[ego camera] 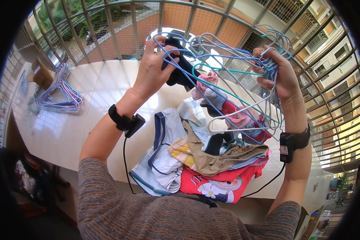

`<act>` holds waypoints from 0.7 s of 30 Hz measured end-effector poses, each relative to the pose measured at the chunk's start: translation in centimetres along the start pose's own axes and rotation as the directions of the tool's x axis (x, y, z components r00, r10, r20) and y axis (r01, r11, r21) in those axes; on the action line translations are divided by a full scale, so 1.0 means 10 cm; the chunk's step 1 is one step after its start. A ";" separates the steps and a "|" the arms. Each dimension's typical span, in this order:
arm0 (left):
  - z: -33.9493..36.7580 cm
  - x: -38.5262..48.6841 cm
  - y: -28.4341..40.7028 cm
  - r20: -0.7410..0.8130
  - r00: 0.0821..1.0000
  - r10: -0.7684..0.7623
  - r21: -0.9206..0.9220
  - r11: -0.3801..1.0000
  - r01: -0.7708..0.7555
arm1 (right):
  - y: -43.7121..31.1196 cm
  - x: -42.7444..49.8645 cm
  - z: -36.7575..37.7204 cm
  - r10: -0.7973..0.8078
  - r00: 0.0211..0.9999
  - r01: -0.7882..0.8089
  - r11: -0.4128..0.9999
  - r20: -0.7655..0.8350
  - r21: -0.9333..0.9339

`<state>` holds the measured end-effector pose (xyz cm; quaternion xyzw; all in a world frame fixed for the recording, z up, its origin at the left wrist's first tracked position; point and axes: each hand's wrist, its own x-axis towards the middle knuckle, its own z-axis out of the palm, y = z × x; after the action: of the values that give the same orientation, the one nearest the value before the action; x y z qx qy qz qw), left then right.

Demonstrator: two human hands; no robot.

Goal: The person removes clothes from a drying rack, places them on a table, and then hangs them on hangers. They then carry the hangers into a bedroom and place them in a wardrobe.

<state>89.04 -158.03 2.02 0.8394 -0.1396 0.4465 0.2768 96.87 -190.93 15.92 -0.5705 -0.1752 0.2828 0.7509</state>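
My right hand (277, 70) grips several blue, grey and green wire clothes hangers (243, 72) by their hook ends. At the upper middle, my left hand (160, 61) has its fingers round the end of a blue hanger and a dark cloth (181, 67). Behind and below the hangers lie small pink (208, 81) and red pieces of clothing. Nearer my body is a heap with khaki trousers (204, 159), a red printed shirt (210, 186), a white garment with navy trim (166, 150) and a pale checked cloth (192, 111).
The pale glossy table (108, 90) curves across the view. At its left lies a bundle of coloured hangers (61, 96) beside an open cardboard box (42, 73). A metal bar grille (135, 33) runs along the far edge. A black cable hangs from each wrist device.
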 end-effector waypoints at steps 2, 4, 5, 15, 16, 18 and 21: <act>0.03 0.01 -0.02 -0.034 0.999 -0.042 -0.033 0.999 0.040 | 0.01 0.00 0.01 0.003 1.000 -0.003 1.000 -0.012 0.001; 0.05 0.01 -0.05 0.064 0.992 -0.105 -0.091 0.990 0.111 | 0.02 -0.01 0.01 0.000 1.000 0.000 1.000 -0.008 -0.007; 0.05 0.01 -0.06 0.114 0.982 -0.150 -0.123 0.979 0.164 | 0.03 -0.01 0.02 -0.007 1.000 0.007 1.000 0.018 -0.004; -0.01 -0.15 0.15 0.058 0.995 -0.080 -0.246 0.965 0.092 | 0.32 0.18 0.01 0.043 0.958 -0.033 0.999 -0.285 0.040; -0.04 -0.17 0.19 0.065 0.994 -0.085 -0.249 0.963 0.098 | 0.34 0.22 -0.02 0.088 0.955 -0.066 0.994 -0.285 0.084; -0.10 -0.26 0.25 0.065 0.994 -0.092 -0.236 0.966 0.105 | 0.40 0.28 -0.08 0.102 0.967 -0.069 0.987 -0.234 0.144; -0.17 -0.48 0.29 0.101 0.993 -0.063 -0.191 0.978 0.082 | 0.45 0.33 -0.16 0.114 0.966 -0.066 0.977 -0.234 0.203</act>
<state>83.75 -159.40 -0.22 0.8329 -0.1649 0.3801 0.3670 99.39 -189.21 10.98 -0.5326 -0.0269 0.2600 0.8050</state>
